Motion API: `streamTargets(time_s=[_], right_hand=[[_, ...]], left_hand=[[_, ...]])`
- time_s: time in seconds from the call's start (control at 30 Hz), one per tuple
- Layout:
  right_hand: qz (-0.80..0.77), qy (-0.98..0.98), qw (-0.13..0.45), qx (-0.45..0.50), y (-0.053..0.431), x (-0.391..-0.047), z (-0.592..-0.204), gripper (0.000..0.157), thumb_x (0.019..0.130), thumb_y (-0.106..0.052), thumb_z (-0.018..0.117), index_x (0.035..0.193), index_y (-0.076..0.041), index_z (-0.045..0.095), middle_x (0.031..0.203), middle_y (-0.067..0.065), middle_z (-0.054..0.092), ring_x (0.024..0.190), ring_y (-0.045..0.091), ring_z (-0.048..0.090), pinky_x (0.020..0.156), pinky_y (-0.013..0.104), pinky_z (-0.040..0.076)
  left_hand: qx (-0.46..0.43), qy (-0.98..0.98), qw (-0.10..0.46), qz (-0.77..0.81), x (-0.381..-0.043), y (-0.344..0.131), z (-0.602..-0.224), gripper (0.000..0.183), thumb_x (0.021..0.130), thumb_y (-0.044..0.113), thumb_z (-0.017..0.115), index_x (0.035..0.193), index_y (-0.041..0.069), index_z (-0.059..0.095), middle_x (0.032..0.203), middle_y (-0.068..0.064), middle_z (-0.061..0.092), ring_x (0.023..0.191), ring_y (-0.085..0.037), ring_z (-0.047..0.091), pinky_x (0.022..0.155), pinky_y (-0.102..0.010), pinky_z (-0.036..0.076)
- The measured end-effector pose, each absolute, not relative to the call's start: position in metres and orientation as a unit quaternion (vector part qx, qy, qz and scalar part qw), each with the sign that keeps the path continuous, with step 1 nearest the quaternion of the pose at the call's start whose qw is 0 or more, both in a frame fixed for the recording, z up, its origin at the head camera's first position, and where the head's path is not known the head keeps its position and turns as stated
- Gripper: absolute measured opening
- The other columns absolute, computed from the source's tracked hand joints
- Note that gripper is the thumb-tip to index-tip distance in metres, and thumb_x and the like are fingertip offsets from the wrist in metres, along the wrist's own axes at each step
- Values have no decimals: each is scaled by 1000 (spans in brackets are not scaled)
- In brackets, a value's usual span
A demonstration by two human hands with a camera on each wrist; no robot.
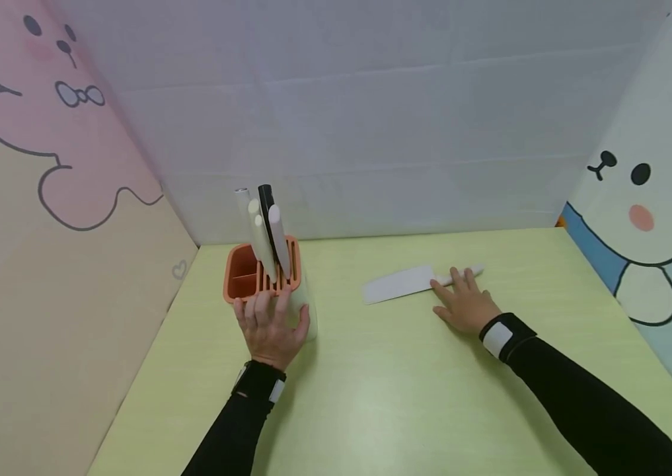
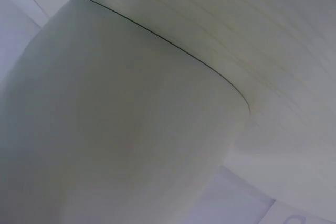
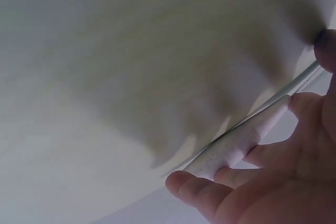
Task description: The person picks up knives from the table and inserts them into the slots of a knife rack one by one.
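Observation:
A white cleaver (image 1: pixel 398 284) lies flat, its blade to the left. My right hand (image 1: pixel 468 307) reaches over it, fingers spread and touching the pale speckled handle (image 3: pixel 231 153), thumb apart from it. To the left stands a pale knife holder (image 1: pixel 307 317) with an orange top; its smooth wall (image 2: pixel 121 114) fills much of the left wrist view. My left hand (image 1: pixel 273 334) holds its front, fingertips at the front rim and thumb along the right side. White and cream knife handles (image 1: pixel 279 241) and a black one (image 1: pixel 265 201) stick up from the slots.
The light-green table (image 1: pixel 371 396) carries both things. A whitish wall sheet (image 1: pixel 371 132) hangs behind its far edge. Side panels with cartoon animals rise at the left (image 1: pixel 74 264) and the right (image 1: pixel 657 264).

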State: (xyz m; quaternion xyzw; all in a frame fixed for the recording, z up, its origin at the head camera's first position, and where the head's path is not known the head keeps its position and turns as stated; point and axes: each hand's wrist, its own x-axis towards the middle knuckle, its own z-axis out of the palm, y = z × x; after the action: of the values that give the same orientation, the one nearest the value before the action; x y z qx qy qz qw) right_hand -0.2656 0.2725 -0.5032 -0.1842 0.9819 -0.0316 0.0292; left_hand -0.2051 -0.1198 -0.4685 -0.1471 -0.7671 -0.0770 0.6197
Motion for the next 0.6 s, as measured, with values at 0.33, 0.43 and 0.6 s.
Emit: streamTargets(time_s=[0.33, 0.43, 0.6], right_hand=[[-32, 976, 22, -213, 248, -237, -507, 60, 96, -42, 52, 149, -21, 36, 154, 27, 18, 138, 54, 13, 87, 73, 35], [-31, 974, 22, -224, 241, -230, -505, 59, 96, -42, 53, 149, -21, 37, 153, 27, 20, 138, 53, 15, 88, 73, 35], [-15, 973, 20, -231, 236, -224, -504, 58, 96, -42, 52, 149, -21, 38, 153, 27, 21, 138, 52, 16, 89, 72, 35]], left_hand=[[-143, -770, 617, -74, -205, -119, -469, 50, 70, 31, 67, 115, 9, 59, 103, -15, 48, 99, -31, 41, 89, -57, 30], [-142, -769, 619, -72, -205, -119, -468, 50, 70, 30, 67, 115, 9, 59, 102, -15, 47, 98, -31, 41, 88, -57, 30], [-141, -769, 620, -72, -204, -119, -468, 50, 70, 30, 68, 114, 9, 59, 102, -15, 48, 98, -31, 41, 88, -57, 31]])
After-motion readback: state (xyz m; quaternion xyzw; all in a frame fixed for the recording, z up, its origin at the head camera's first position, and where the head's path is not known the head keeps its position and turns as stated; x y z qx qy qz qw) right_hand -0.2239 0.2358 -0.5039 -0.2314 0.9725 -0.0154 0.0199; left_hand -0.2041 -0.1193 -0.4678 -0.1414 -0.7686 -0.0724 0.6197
